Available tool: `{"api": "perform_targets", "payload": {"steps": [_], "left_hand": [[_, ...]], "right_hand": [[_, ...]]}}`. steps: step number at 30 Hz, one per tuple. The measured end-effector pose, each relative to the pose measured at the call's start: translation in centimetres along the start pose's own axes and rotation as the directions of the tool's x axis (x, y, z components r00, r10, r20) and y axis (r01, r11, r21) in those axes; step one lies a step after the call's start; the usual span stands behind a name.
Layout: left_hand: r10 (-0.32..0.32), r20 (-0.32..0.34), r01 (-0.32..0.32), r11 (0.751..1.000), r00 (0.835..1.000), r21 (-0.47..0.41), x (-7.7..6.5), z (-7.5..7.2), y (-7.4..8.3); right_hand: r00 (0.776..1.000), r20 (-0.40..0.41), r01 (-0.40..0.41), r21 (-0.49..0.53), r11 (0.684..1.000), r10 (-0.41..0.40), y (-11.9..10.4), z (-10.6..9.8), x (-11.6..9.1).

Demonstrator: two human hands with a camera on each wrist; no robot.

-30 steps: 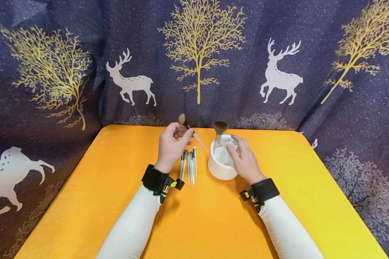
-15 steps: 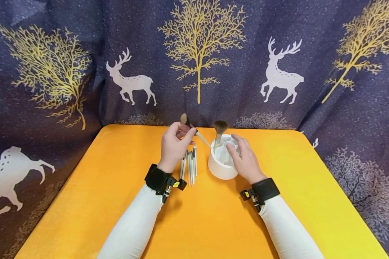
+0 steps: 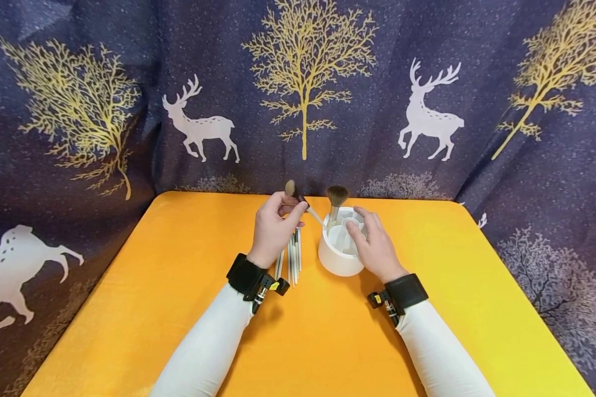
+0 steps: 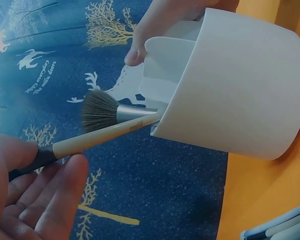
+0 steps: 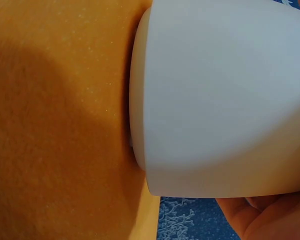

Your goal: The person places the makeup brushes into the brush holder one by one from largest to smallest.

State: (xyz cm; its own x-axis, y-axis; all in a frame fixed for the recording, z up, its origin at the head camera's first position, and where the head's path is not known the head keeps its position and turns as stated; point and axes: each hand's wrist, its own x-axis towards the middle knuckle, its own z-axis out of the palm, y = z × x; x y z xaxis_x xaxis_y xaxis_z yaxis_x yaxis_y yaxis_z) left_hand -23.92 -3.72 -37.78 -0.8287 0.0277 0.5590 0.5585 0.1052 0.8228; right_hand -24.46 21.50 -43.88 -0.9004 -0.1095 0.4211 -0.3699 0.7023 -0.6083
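Observation:
My left hand [image 3: 272, 229] pinches a makeup brush [image 4: 105, 137] between thumb and fingers. Its fluffy head points up and left, and its pale handle slants down to the left rim of a white round brush holder [image 3: 341, 260]. In the left wrist view the handle's end disappears behind that rim; how deep it reaches cannot be told. My right hand [image 3: 379, 248] grips the holder's right side, thumb over the rim. A wider dark-bristled makeup brush [image 3: 337, 196] stands in a left compartment. Several slim makeup brushes [image 3: 294, 262] lie beside the holder, partly hidden by my left hand.
The holder stands on an orange-yellow table [image 3: 179, 309], its top divided into compartments around a round middle one. Behind the table's far edge hangs a dark blue curtain [image 3: 258, 138] with deer and trees. Both wrists wear black straps with small cameras.
My left hand has moved right and slightly nearer with the makeup brush, bringing its handle end to the holder's rim. The right hand and the holder have stayed in place.

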Motion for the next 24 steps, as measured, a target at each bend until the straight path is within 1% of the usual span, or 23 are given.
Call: {"api": "perform_targets", "payload": {"steps": [1,4,11,14,17,19,21,24], "left_hand": [[0.001,0.002,-0.001,1.000,1.000,0.007,0.01,0.02,-0.36],[0.010,0.015,-0.011,0.999,1.000,0.036,-0.04,0.07,-0.75],[0.039,0.036,-0.044,0.989,0.999,0.145,-0.14,0.26,-0.97],[0.037,0.043,-0.044,0.986,0.998,0.160,-0.18,0.34,-1.06],[0.025,0.066,-0.035,0.987,0.998,0.157,-0.24,0.38,-1.13],[0.002,0.093,-0.019,0.984,0.996,0.179,-0.29,0.36,-1.17],[-0.029,0.143,0.000,0.979,0.989,0.203,-0.33,0.30,-1.13],[-0.080,0.214,0.028,0.971,0.973,0.238,-0.33,0.21,-1.10]], "right_hand": [[1.000,0.001,-0.003,0.001,1.000,0.003,-0.03,0.00,-0.01],[1.000,0.003,-0.008,0.000,1.000,0.008,-0.05,0.01,0.01],[1.000,0.005,-0.009,-0.002,1.000,0.009,-0.14,-0.04,-0.04],[1.000,0.006,-0.013,-0.001,1.000,0.013,-0.18,-0.05,-0.06],[1.000,0.008,-0.015,-0.002,1.000,0.015,-0.18,-0.03,-0.04],[1.000,0.007,-0.014,-0.004,1.000,0.014,-0.17,-0.01,-0.01],[1.000,0.007,-0.014,-0.005,1.000,0.014,-0.16,-0.02,0.01],[1.000,0.010,-0.016,0.000,1.000,0.016,-0.17,-0.05,-0.01]]}}
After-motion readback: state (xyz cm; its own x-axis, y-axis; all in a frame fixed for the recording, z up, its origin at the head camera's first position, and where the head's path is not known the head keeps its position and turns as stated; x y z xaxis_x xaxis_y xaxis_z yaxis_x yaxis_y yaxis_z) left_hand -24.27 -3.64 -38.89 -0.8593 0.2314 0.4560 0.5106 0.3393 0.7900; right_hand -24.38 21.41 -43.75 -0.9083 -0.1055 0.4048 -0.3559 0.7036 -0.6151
